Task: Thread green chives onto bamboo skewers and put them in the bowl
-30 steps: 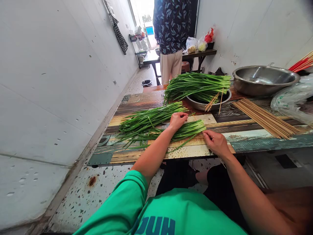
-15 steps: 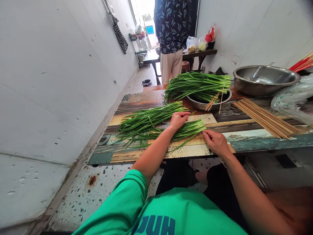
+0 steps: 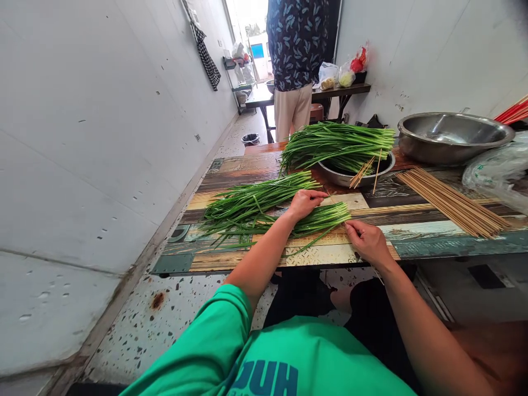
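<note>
My right hand [image 3: 369, 240] is closed round a thin bamboo skewer [image 3: 378, 274], whose rear end sticks out below the palm. The skewer runs toward the pale cut ends of a flat row of garlic chives [image 3: 336, 213] on the table. At the far side of that row, my left hand [image 3: 306, 202] pinches thumb and forefinger together on what looks like a thin chive stalk, close to the skewer's tip. The fingertips partly hide it. Just behind my left hand lies a second pile of chives [image 3: 264, 193], leaves pointing left.
A heap of chives [image 3: 338, 142] fills a steel bowl [image 3: 350, 179], with a few skewers leaning on its rim. Loose skewers [image 3: 454, 201] lie at right, near a large steel basin [image 3: 454, 132] and a plastic bag [image 3: 495, 170]. A person [image 3: 295, 60] stands beyond the table.
The view has shifted slightly, moving the scene a little to the right. My left fingertips have moved slightly toward the skewer's tip; my right hand keeps its grip.
</note>
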`<action>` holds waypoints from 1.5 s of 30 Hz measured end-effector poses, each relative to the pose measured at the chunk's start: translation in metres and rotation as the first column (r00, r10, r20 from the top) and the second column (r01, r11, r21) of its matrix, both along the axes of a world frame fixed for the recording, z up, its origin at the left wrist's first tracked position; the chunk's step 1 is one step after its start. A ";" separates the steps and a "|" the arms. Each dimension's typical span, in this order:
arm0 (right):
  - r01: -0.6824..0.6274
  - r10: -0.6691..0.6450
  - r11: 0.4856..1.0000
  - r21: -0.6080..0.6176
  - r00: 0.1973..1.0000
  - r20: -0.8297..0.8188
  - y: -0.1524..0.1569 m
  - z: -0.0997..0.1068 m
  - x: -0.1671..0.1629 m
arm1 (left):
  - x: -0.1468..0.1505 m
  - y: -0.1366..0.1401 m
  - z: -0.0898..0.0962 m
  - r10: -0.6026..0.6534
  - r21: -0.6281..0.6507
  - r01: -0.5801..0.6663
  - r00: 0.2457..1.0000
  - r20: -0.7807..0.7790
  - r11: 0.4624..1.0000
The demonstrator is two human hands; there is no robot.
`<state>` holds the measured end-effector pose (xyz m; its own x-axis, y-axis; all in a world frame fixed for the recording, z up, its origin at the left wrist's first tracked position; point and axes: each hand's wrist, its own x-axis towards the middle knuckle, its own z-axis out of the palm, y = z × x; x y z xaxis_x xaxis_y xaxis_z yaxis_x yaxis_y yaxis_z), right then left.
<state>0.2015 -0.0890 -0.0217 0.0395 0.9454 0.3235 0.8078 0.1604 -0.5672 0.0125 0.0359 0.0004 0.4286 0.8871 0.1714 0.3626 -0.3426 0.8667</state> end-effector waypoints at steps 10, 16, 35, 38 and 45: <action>-0.004 0.004 1.000 0.012 1.000 -0.003 0.000 -0.002 0.001 | -0.024 0.007 0.021 0.394 0.364 -0.273 0.864 -0.313 0.890; -0.002 0.002 1.000 -0.002 1.000 0.009 0.001 -0.004 0.002 | -0.042 0.018 0.012 0.621 0.444 -0.447 0.657 -0.427 0.777; -0.017 0.017 1.000 0.000 1.000 0.026 -0.001 0.000 0.000 | 0.000 0.000 0.015 0.208 0.346 -0.065 0.895 -0.395 0.936; -0.024 0.024 1.000 -0.004 1.000 0.020 -0.001 0.001 0.000 | 0.001 0.000 0.015 0.188 0.324 -0.072 0.920 -0.344 0.943; -0.027 0.027 1.000 -0.004 1.000 0.010 0.000 0.001 -0.001 | 0.007 0.001 0.011 0.153 0.274 -0.073 0.947 -0.282 0.959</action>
